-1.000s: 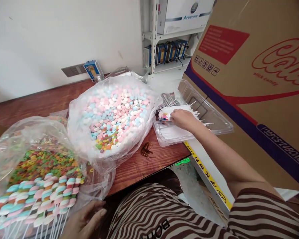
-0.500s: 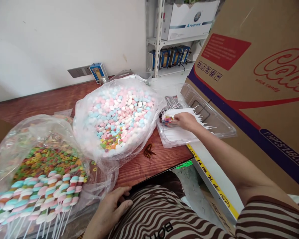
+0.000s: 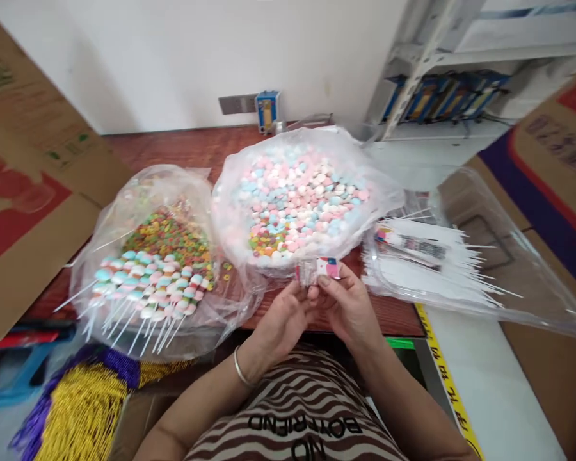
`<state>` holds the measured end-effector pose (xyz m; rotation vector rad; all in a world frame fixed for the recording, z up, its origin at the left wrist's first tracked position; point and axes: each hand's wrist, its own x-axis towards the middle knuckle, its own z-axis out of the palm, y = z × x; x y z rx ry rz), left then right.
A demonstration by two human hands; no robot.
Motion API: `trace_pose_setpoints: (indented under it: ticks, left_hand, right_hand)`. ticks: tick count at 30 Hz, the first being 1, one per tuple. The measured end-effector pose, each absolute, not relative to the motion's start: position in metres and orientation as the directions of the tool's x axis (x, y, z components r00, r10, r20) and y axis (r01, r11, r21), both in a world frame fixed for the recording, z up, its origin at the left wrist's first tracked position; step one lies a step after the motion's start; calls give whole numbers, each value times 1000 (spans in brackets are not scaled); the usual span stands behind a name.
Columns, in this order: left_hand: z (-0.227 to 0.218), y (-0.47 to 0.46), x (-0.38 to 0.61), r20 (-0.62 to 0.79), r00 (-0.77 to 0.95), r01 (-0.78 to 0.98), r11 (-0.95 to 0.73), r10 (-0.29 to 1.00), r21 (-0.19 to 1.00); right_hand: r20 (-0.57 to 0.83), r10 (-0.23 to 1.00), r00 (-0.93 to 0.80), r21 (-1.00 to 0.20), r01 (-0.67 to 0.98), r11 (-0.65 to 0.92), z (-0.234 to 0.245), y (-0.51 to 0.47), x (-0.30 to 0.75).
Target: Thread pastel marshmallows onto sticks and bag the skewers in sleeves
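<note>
A small clear plastic wrapper (image 3: pixel 309 271) with a colourful printed end is held in front of me, over the table's near edge. My left hand (image 3: pixel 283 320) pinches its left end. The fingers of my right hand (image 3: pixel 354 308) are closed on the printed right part. Just beyond lies a big plastic bag (image 3: pixel 230 192) of pink, white and blue marshmallows (image 3: pixel 312 205), with some coloured rings at its near side. To the left, marshmallow skewers (image 3: pixel 153 291) on white sticks rest on a second bag holding coloured ring candies (image 3: pixel 166 237).
At right, a clear plastic tray (image 3: pixel 523 314) holds white sticks (image 3: pixel 461 272) and a stack of printed wrappers (image 3: pixel 410 248). Cardboard boxes (image 3: pixel 43 211) flank both sides. A white shelf (image 3: pixel 465 131) stands behind; gold and purple fringe (image 3: pixel 84 410) hangs low left.
My right hand has left the tray and come to the middle with a wrapper. My left hand has risen from the table edge to meet it. The view has turned left.
</note>
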<state>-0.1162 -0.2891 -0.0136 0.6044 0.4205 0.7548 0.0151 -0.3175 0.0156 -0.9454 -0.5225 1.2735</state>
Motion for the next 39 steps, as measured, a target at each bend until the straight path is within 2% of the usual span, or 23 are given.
trace_pose_setpoints:
  ticks: [2,5,7,9,11,14,17,19,20,21,23,24,25,26,29,32,36,39]
  left_hand:
    - [-12,-281,-123,-204,494,-610,504,845,612]
    - [-10,-275,-144,-307,386,-622,491,870,610]
    - [-12,-275,-157,-327,322,-606,458,889,650]
    - [-16,-274,-166,-304,225,-555,378,926,741]
    - [-20,-273,-174,-234,138,-442,271,962,855]
    - [-19,-272,-185,-73,80,-173,86,994,981]
    - [-16,-280,-197,132,-141,27,-130,981,991]
    - [-16,-292,-202,206,-284,75,-193,936,978]
    - [-18,-298,-204,170,-259,63,-160,951,985]
    - [-21,-304,-204,85,-154,21,-83,985,996]
    - [-27,-312,-201,-158,212,-121,186,965,975]
    - [-29,-313,-198,-228,367,-206,318,902,926]
    - [-31,-312,-194,-247,452,-304,408,857,861]
    - [-32,-310,-191,-240,462,-412,446,854,795]
    - [-28,-295,-185,-263,224,-614,346,938,709]
    - [-24,-283,-184,-334,11,-619,269,943,738]
    - [-26,-280,-183,-341,-94,-562,233,935,794]
    - [-28,-282,-182,-329,-122,-529,219,936,820]
  right_hand:
    - [-196,961,198,-818,-573,-49,1,-317,-4]
    - [-201,966,164,-852,-516,-89,-17,-311,-16]
    - [-170,976,133,-879,-469,-89,-24,-307,-17]
    - [-132,988,77,-903,-420,-88,-28,-304,-18]
    - [-103,993,51,-930,-359,-78,-31,-302,-19]
    - [-97,992,85,-953,-294,-68,-32,-297,-22]
    - [-124,983,132,-932,-356,-70,-27,-290,-27]
    - [-126,974,188,-899,-437,-32,-20,-284,-32]
    - [-126,970,208,-880,-475,-12,-17,-283,-34]
    - [-131,969,209,-861,-508,-7,-14,-282,-38]
    - [-153,976,155,-828,-559,-41,-11,-284,-44]
    - [-165,980,115,-819,-569,-72,-11,-286,-48]
    - [-170,982,86,-820,-566,-92,-12,-289,-51]
    - [-163,984,69,-831,-548,-100,-14,-291,-54]
    - [-112,993,37,-897,-433,-85,-21,-298,-57]
    - [-95,995,-36,-934,-343,-102,-27,-297,-56]
    - [-97,994,-40,-955,-277,-105,-28,-292,-55]
    - [-67,998,-3,-983,-168,-66,-26,-289,-54]
